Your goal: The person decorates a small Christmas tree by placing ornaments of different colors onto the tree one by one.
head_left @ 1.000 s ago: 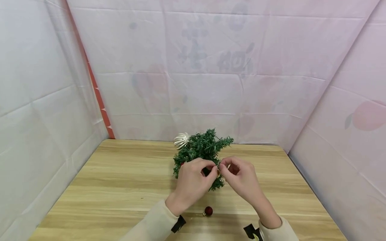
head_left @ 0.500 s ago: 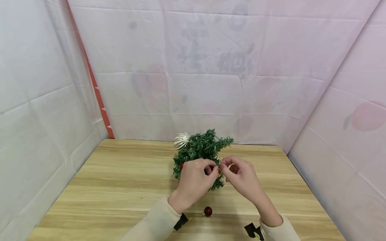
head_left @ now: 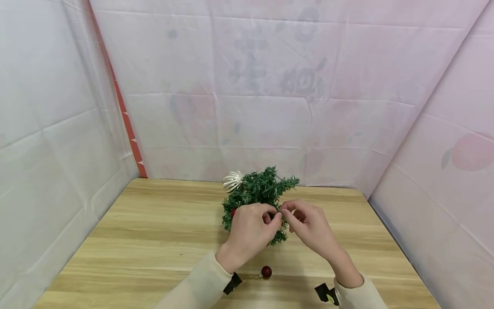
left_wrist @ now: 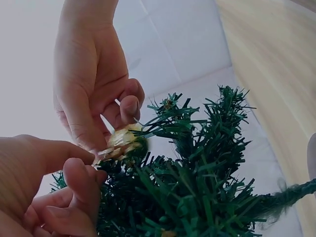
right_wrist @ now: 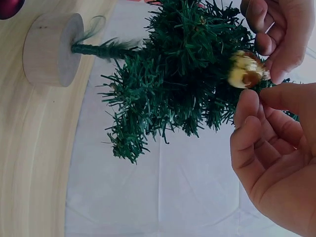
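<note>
A small artificial Christmas tree (head_left: 264, 189) stands at the middle of the table. Both hands meet at its near right side. A shiny gold bauble (right_wrist: 244, 70) hangs against the branches there, its top right at the fingertips. My left hand (head_left: 250, 229) pinches at the top of this bauble with thumb and index finger. Opposite it, my right hand (head_left: 311, 225) also has thumb and index finger pinched together, close above the bauble; the thin hanging string between the fingers is mostly hidden. In the left wrist view, the gold bauble (left_wrist: 122, 140) sits just beside green needles.
One dark red bauble (head_left: 266, 272) with its string lies on the wooden table (head_left: 154, 240), near the forearms. A silver ribbed ornament (head_left: 233, 181) hangs at the tree's upper left, and a red bauble (head_left: 233, 212) lower down. The tree has a round wooden base (right_wrist: 52, 49).
Both hands stay at the same branch, with only small finger shifts. The gold bauble between them is less visible in the head view now.
</note>
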Demonstrator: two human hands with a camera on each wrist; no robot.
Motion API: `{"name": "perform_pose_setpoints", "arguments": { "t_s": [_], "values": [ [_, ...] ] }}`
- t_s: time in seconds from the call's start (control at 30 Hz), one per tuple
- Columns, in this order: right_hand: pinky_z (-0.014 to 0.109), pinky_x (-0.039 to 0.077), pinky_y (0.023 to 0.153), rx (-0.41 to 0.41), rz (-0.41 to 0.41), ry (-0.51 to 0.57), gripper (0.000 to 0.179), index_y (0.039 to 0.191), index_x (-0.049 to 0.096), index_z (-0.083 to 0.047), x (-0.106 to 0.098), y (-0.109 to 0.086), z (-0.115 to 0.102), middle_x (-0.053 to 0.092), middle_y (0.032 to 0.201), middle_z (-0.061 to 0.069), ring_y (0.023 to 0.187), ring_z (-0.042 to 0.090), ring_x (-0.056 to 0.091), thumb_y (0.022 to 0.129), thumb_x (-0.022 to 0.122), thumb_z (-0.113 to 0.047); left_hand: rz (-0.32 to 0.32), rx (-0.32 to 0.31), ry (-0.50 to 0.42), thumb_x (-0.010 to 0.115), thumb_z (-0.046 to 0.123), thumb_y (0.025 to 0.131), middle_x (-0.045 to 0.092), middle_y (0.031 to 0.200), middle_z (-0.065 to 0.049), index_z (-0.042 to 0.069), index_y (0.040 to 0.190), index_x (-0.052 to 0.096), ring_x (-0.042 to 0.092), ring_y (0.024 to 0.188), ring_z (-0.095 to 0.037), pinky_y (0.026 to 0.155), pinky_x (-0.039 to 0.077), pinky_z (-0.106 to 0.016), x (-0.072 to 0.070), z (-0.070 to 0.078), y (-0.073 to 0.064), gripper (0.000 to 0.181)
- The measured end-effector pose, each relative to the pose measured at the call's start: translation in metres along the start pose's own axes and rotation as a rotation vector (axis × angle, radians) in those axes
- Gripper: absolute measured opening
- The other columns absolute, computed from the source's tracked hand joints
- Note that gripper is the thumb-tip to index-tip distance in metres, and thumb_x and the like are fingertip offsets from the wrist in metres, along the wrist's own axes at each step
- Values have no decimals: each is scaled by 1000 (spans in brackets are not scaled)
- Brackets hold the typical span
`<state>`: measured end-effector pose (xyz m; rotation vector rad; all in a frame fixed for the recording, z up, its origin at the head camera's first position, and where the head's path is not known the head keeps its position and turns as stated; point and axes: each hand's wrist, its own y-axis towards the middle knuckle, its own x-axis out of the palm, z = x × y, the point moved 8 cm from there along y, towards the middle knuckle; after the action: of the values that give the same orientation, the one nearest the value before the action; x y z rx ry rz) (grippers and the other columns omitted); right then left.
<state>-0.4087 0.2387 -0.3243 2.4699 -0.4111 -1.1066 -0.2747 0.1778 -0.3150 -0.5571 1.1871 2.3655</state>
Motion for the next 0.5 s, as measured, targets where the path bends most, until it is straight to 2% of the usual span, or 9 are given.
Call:
{"name": "perform_pose_setpoints", "arguments": {
  "t_s": [0.13, 0.23, 0.5],
  "values": [
    [25, 47, 46, -31, -2, -4, 11, 103, 69, -20, -1, 1, -2, 66, 84, -4, 54, 8, 58, 100, 60, -15, 5, 31, 50, 69, 17, 89, 47, 55, 14, 18, 77, 73, 35, 45, 3, 44, 29, -13, 0, 3, 1, 13],
    [26, 47, 47, -18, -1, -8, 11, 102, 69, -22, -2, 2, -3, 65, 83, -7, 55, 10, 58, 100, 60, -17, -5, 36, 55, 69, 17, 89, 44, 52, 14, 19, 74, 72, 32, 43, 3, 43, 25, -12, 0, 4, 0, 16],
    [25, 48, 51, -29, 24, -60, 10, 100, 71, -20, -5, 3, -7, 64, 79, -11, 56, 4, 54, 98, 64, -14, -46, -1, 3, 71, 22, 90, 58, 54, 12, 17, 83, 79, 32, 38, 8, 37, 26, -11, 4, 2, -1, 12]
  ]
}}
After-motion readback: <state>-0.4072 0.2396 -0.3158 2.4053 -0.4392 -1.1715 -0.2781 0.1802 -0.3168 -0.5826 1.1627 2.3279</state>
